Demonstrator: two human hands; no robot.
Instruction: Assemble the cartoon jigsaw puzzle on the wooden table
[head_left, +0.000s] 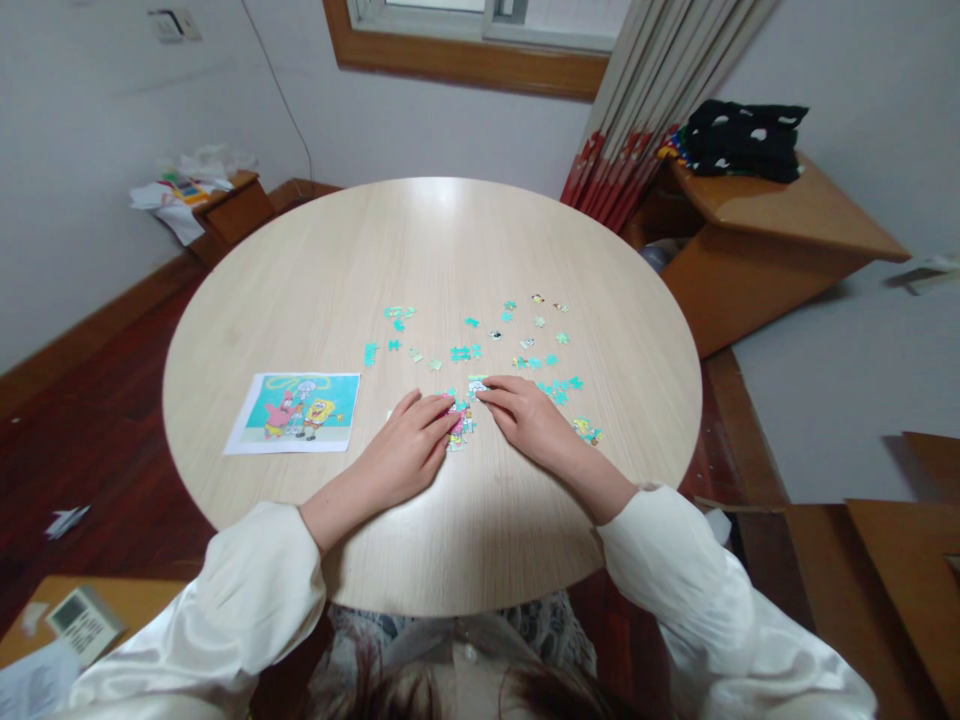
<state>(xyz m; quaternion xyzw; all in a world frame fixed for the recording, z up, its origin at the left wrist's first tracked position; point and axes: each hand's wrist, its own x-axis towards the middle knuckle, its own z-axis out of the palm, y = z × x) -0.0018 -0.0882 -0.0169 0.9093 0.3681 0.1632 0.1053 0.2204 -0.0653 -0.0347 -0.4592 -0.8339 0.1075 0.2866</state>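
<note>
While my left hand (409, 442) lies open over pink pieces (457, 427), my right hand (526, 418) touches a white piece (477, 384), grip unclear; picture (300, 410) left of both.

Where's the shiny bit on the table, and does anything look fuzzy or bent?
Head view: pale glare on the table near its far edge; head view: small puzzle pieces look soft; head view: the cabinet at right leans, probably wide-lens stretch.

We're looking out from the wearer's head, facing forward and down: white satin sleeves (262, 565) nearest us below, bare left hand (405, 445) and bare right hand (529, 420) mid-view, round pale wood-grain table (450, 245) spread beneath, brown wood-framed window (472, 62) beyond, up top.
</note>
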